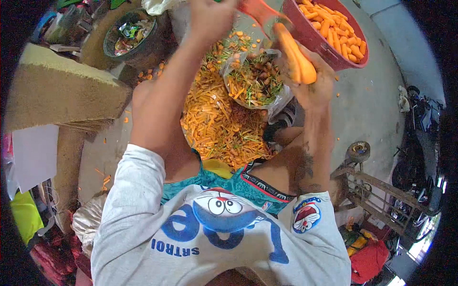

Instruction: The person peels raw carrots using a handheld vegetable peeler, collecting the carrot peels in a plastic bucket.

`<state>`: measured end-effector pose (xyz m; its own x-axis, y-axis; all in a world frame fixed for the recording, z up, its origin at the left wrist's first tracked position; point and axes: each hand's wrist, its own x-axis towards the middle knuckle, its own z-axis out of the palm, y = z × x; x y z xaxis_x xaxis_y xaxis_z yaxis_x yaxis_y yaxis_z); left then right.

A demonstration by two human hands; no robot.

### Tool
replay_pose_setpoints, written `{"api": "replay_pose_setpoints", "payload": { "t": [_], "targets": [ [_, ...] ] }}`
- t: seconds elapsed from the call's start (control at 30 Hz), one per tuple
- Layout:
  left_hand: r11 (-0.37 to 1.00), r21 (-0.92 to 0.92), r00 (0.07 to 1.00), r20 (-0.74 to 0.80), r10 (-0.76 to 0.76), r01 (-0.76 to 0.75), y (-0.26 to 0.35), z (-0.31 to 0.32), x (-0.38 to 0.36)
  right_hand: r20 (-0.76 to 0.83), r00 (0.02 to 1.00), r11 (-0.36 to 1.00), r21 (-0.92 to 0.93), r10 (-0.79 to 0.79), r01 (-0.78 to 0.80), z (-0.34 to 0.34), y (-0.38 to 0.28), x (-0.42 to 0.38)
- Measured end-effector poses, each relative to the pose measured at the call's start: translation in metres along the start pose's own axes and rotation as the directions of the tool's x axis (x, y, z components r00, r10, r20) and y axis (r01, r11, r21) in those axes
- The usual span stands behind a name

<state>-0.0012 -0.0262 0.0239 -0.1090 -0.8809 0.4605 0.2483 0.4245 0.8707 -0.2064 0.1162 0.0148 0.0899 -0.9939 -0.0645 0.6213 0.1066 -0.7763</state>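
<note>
Over the concrete floor (372,100), the right hand (315,86) is gripping a carrot (296,55) while the left hand (210,19), clamped on a peeler (257,12), is best stroking away from the fingers, peelings falling onto the heap (219,124).

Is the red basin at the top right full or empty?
Partly full at least: the red basin holds a heap of peeled carrots against its far side. Its top is cut off, so the level is unclear.
</note>
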Motion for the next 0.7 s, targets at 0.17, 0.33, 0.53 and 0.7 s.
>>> {"api": "replay_pose_setpoints", "payload": {
  "t": [0.17,0.33,0.53,0.7],
  "targets": [
    [0.994,0.074,0.991,-0.111,-0.068,0.076,-0.002,0.013,-0.019,0.03,0.996,0.991,0.098,0.088,-0.09,0.007,-0.004,0.008],
    [0.996,0.09,0.988,0.155,0.011,-0.025,0.014,0.011,-0.022,0.07,0.997,1.0,0.002,0.013,-0.013,0.002,-0.002,0.0],
    [0.993,-0.105,0.968,-0.243,-0.069,0.044,-0.002,-0.007,0.008,-0.087,0.996,0.971,-0.239,-0.015,-0.006,0.013,0.003,0.004],
    [0.974,0.105,0.975,-0.118,-0.187,0.2,0.003,-0.019,0.012,-0.088,0.996,0.952,-0.307,-0.028,0.0,0.012,0.004,0.0]
  ]
}}
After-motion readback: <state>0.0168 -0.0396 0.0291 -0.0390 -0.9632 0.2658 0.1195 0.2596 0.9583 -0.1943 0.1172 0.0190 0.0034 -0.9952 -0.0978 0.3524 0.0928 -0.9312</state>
